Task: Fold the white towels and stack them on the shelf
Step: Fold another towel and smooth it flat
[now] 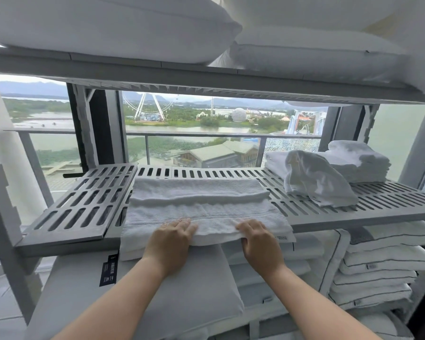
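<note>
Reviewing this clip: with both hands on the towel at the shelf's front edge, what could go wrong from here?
1. The towel overhangs the slotted shelf at its front edge, under the left hand and right hand; a careless pull might slide it off.
2. The loose, unfolded towel leans on the folded stack and may topple it or get bumped when the next towel is added.

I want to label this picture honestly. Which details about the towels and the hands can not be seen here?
- Head view: the front fold of the towel is covered by the left hand and right hand, so the grip is unclear.
- Rear stack of towels: the loose towel hides part of it, so no count.
- Black label: print too small.
</note>
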